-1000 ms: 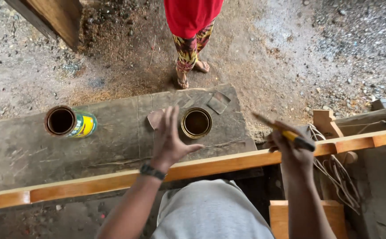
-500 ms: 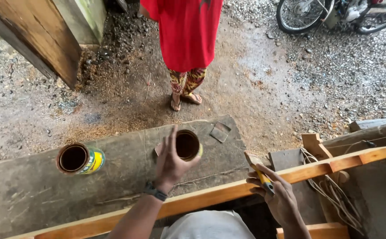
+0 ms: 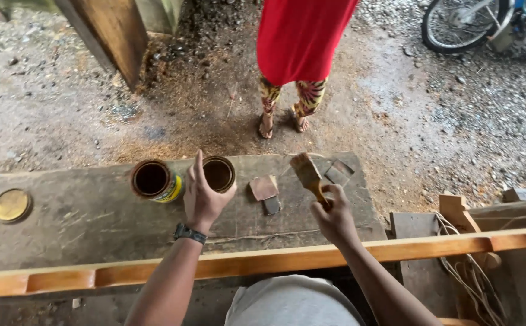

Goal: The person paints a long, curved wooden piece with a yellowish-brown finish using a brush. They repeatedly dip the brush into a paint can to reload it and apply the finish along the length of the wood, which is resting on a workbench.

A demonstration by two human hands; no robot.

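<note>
Brown varnish darkens the open tin (image 3: 219,174) at the counter's (image 3: 82,223) far edge, gripped by the left hand (image 3: 204,196) beside a second open can (image 3: 154,180). The right hand (image 3: 334,218) clenches a paintbrush (image 3: 309,175), bristles up, above the sandpaper scraps (image 3: 263,188).

Workbench plank (image 3: 82,223): rough, weathered grey wood, scratched and matt. Near rail (image 3: 287,258): smooth orange-brown wood with a slight sheen. Two open cans (image 3: 154,180) (image 3: 219,174): metal, stained brown inside. Lid (image 3: 12,205), far left: dull brass-toned metal. Paintbrush (image 3: 309,174): bristles stained brown. Ground: coarse gravel and sawdust.
</note>
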